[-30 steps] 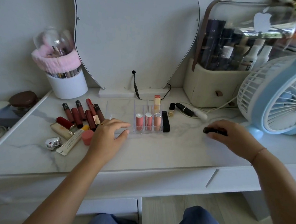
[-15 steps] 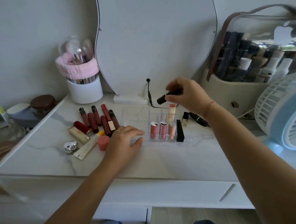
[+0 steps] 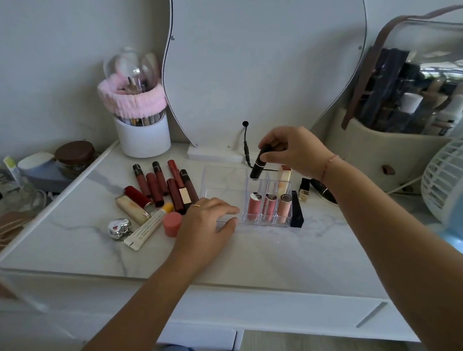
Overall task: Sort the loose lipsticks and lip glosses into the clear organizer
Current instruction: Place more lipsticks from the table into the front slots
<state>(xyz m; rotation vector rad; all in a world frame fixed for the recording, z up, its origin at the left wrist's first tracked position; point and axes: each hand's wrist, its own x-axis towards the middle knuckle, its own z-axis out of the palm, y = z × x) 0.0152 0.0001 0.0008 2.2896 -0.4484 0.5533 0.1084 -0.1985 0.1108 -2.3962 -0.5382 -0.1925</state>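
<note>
The right hand (image 3: 295,149) is pinching a black lipstick (image 3: 259,165) by its upper end, its grip closed round the tube with thumb and fingertips. It is holding the tube tilted just above the back row of cells in the clear organizer (image 3: 225,175). The lower end is hanging at that cell's rim, and I cannot tell whether it is touching. The left hand (image 3: 207,225) is resting relaxed fingers against the organizer's front edge, its grip released and holding nothing, and it is probably steadying the organizer.

Three pink tubes (image 3: 254,205) are standing in the organizer's front row. The loose lip glosses (image 3: 158,184) are lying on the desk (image 3: 274,255) just to the organizer's left.

The tilt looks like the main risk. If the lipstick is coming down at this slant, its end may catch a divider wall and shove or tip the light organizer, toppling the pink tubes. The grip high on the tube is giving little control, so the tube could swing or slip. The right wrist is also passing over a black square tube (image 3: 297,210) standing against the organizer's right side and could knock it down. A nudge from the left hand could set the round glosses rolling.
</note>
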